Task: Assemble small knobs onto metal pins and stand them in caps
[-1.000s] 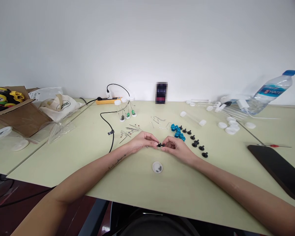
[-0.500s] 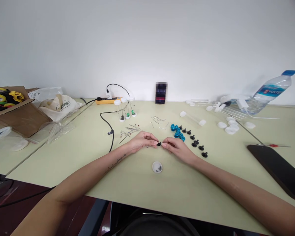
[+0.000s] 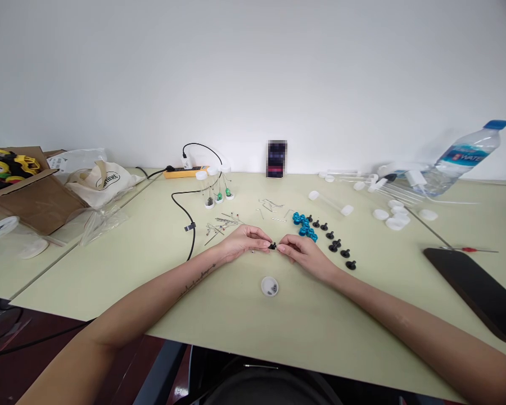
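Note:
My left hand (image 3: 245, 243) is closed in a pinch on a small black part (image 3: 272, 246). It resembles the black stemmed discs (image 3: 336, 244) lying to the right, but its exact kind is too small to tell. My right hand (image 3: 306, 256) faces it, thumb and fingers pinched close to the part's right end. Whatever those right fingertips hold, if anything, is hidden. Below both hands sits a shallow white cap (image 3: 263, 291) with several tiny grey pieces in it. Blue lobed knobs (image 3: 303, 225) lie just beyond my right hand. Thin metal rods (image 3: 224, 223) are scattered beyond my left wrist.
Bent metal pins (image 3: 271, 205) lie ahead, before a phone (image 3: 276, 160) against the wall. Clear tubes holding green pieces (image 3: 220, 196) stand at the back left near a yellow power strip (image 3: 185, 173). At right are white caps (image 3: 394, 224), a water bottle (image 3: 459, 163) and a black slab (image 3: 474, 292).
My right fingertips have shifted very slightly away from the black part. Otherwise both hands and the things on the table look the same.

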Tool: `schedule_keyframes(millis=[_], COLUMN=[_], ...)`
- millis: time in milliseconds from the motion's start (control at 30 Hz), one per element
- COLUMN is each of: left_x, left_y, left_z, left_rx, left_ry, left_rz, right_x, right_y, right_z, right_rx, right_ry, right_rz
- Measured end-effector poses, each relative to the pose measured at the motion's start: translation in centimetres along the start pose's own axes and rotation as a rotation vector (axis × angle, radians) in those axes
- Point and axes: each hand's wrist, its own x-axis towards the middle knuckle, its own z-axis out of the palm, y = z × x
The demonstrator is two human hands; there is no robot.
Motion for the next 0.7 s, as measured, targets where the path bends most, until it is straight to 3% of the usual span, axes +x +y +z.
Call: schedule_keyframes(millis=[700], left_x=[-0.01], left_y=[-0.08], left_z=[-0.06], left_rx=[0.053], left_ry=[-0.008], left_rz=[-0.002], right_x=[-0.10], right_y=[0.17], right_z=[0.27], right_rx=[0.104], right_ry=[0.011], right_rz=[0.037])
